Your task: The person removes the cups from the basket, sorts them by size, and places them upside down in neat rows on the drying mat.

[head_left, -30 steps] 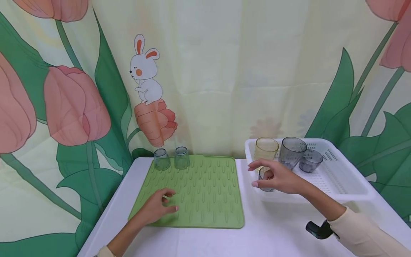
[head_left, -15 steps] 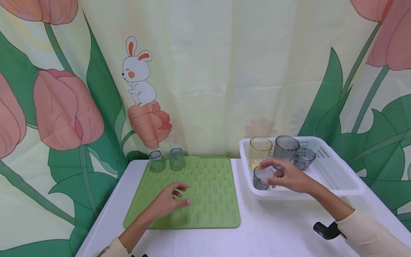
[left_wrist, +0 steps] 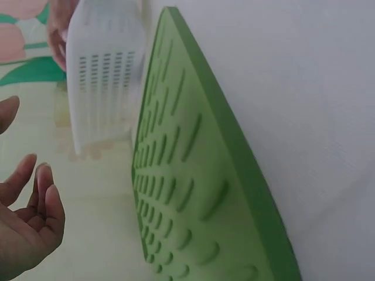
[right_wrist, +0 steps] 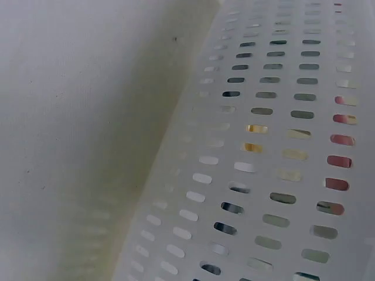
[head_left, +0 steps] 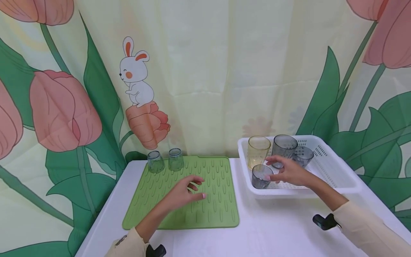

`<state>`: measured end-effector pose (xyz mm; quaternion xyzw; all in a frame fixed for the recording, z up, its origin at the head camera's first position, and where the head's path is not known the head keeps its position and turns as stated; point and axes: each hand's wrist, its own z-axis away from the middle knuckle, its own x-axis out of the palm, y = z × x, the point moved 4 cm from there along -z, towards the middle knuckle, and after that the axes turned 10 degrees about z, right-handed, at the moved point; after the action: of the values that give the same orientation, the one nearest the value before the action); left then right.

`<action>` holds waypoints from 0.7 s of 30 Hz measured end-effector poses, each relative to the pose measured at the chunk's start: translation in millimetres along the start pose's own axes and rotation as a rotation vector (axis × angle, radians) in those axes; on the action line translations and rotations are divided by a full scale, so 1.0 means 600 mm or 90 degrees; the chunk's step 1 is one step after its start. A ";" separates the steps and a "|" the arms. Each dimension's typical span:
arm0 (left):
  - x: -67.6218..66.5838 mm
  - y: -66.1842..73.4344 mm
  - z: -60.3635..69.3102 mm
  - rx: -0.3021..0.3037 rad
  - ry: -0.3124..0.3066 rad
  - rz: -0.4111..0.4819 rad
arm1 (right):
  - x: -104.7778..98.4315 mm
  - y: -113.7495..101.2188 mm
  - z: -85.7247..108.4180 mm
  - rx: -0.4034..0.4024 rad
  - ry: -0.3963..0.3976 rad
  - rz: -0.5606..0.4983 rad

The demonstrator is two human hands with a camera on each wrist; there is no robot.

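In the head view my left hand [head_left: 183, 194] hovers above the green ridged mat [head_left: 215, 210], fingers loosely curved around nothing; its fingertips [left_wrist: 54, 211] show at the left of the left wrist view. My right hand [head_left: 290, 173] is over the white basket [head_left: 348, 187], thumb and fingers spread apart. The thumb overlaps the edge of a small grey glass [head_left: 259, 180]; whether it touches is unclear. Behind that hand stand a yellow glass [head_left: 256, 153], a larger grey glass [head_left: 284, 142] and a low grey glass [head_left: 305, 154], partly hidden. The right wrist view holds only the basket's slotted wall [right_wrist: 275, 164].
Two bluish glasses [head_left: 156, 163] stand mouth-end unclear at the mat's far left corner. White cloth [head_left: 257, 232] covers the table. A printed curtain [head_left: 202, 71] hangs close behind the mat and basket.
My left hand has moved right and slightly up across the mat. My right hand has shifted right and back from the small grey glass. The head view has turned slightly.
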<state>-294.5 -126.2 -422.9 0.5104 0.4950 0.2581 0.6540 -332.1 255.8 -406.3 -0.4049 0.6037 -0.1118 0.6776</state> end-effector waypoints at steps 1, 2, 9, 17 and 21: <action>0.004 0.003 -0.003 0.003 -0.005 -0.001 | 0.001 0.005 -0.003 0.011 -0.005 0.011; 0.008 0.007 -0.007 0.006 -0.010 -0.003 | 0.003 0.010 -0.006 0.022 -0.011 0.022; 0.030 0.035 -0.030 0.020 -0.044 0.009 | 0.019 0.025 -0.023 0.081 -0.071 0.077; 0.052 0.069 -0.056 0.040 -0.074 0.007 | 0.027 0.029 -0.028 0.106 -0.128 0.099; 0.057 0.077 -0.067 0.034 -0.073 0.006 | 0.031 0.031 -0.033 0.085 -0.127 0.094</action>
<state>-310.8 -65.0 -392.9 0.5443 0.4608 0.2183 0.6661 -351.8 247.6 -431.3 -0.3222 0.5527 -0.0610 0.7661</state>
